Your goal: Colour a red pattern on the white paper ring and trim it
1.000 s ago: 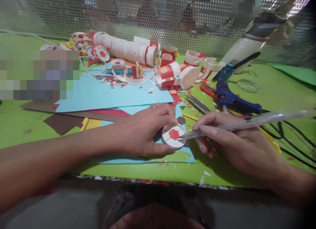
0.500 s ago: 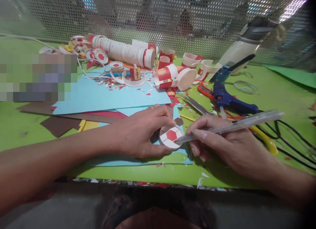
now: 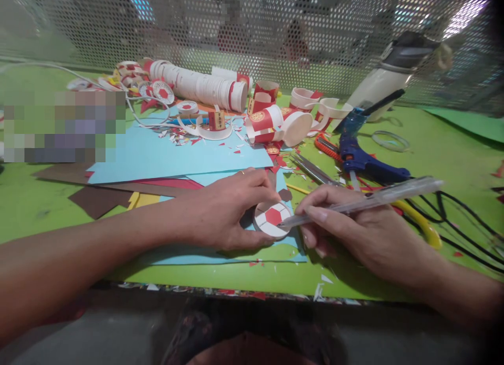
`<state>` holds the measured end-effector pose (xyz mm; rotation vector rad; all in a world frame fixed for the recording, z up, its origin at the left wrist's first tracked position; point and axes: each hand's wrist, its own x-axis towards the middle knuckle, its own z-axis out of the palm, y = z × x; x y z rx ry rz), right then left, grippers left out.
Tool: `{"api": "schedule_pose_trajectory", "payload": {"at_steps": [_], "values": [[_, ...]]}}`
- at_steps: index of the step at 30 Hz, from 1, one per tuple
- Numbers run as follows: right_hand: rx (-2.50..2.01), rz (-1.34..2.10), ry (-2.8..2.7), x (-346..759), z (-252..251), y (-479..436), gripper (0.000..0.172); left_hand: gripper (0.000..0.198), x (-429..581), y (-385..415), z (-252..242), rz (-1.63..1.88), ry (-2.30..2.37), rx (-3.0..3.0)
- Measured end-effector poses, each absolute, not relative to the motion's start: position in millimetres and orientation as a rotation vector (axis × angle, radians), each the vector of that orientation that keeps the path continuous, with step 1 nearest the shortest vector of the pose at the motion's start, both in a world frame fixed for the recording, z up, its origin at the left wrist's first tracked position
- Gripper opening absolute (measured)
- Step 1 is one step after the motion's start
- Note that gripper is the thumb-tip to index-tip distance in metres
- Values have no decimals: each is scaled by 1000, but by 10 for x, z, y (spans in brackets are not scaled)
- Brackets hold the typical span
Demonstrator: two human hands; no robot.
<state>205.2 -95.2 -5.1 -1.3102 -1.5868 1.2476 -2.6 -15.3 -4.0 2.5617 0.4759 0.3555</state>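
My left hand (image 3: 240, 210) grips a small round white disc (image 3: 263, 227) by its edge, thumb at the near side and fingers at the far side. The disc lies on light-blue paper (image 3: 189, 253); a red hexagon (image 3: 273, 216) sits at its middle, with thin dark lines running out from it. In my right hand (image 3: 350, 228) is a clear pen (image 3: 388, 194), held in a writing grip. Its tip touches or nearly touches the disc's face beside the hexagon's lower right corner. A small brown hexagon (image 3: 285, 195) lies just beyond the disc.
Cut red-and-white paper cups (image 3: 263, 119) and a long stack of white cup rims (image 3: 197, 84) stand at the back. To the right lie a blue glue gun (image 3: 364, 163), scissors (image 3: 315, 168), an orange cutter (image 3: 328, 146) and black cables (image 3: 460, 210). A bottle (image 3: 374, 84) leans against the mesh screen (image 3: 268, 39).
The view has shifted slightly. The pen's rear end has swung a little to the left and down, while its tip stays by the red hexagon. The left hand keeps its hold.
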Motion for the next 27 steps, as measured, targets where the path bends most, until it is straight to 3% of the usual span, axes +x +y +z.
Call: {"api": "schedule_pose_trajectory", "payload": {"at_steps": [27], "values": [[-1361,1265,-1639,2062,-32,-976,21,31,-36,-140,-39,347,442,2577]]}}
